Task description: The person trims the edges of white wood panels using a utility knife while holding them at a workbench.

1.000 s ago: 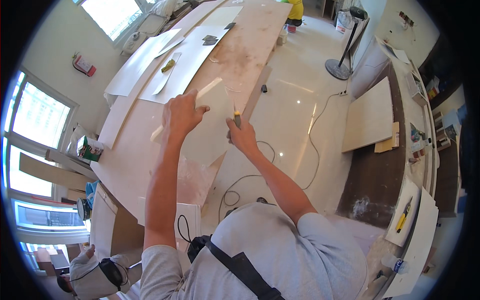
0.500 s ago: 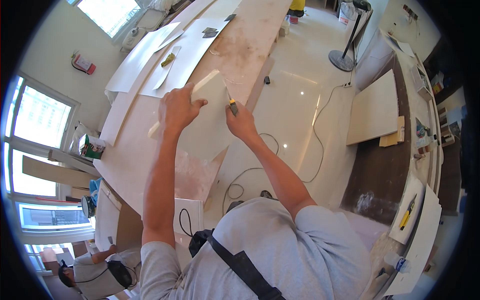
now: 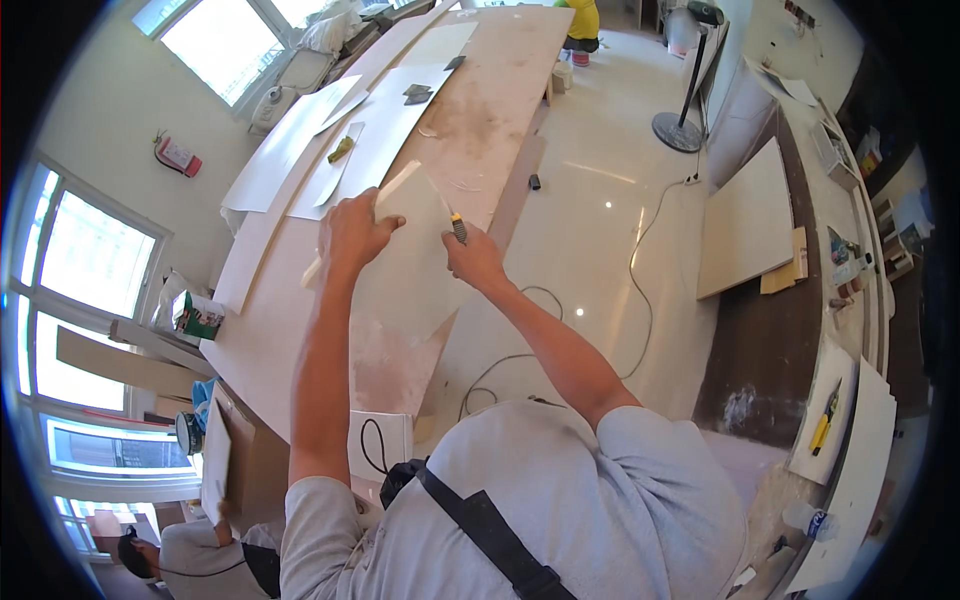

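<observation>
My left hand (image 3: 355, 230) is closed on the pale edge of a thin cream panel (image 3: 405, 275), which lies over the pinkish work table (image 3: 485, 140). My right hand (image 3: 475, 260) is closed round a tool with a yellow and grey handle (image 3: 459, 228); its narrow metal end meets the panel's right edge near the upper corner. Beyond my hands, white sheets (image 3: 385, 120) lie on the table with small dark pieces (image 3: 418, 94) and a yellow-green crumpled item (image 3: 340, 150) on a narrow strip.
Cables (image 3: 640, 320) snake over the floor (image 3: 590, 200) at right, near a pedestal fan (image 3: 676, 132). A side bench (image 3: 815, 420) holds a yellow cutter (image 3: 826, 420) and boards. A co-worker (image 3: 200, 555) works at lower left; another person in yellow (image 3: 582, 25) is farther back.
My right hand and the tool have shifted left with the panel's top corner, which now sits slightly lower in view. The co-worker at lower left has moved an arm.
</observation>
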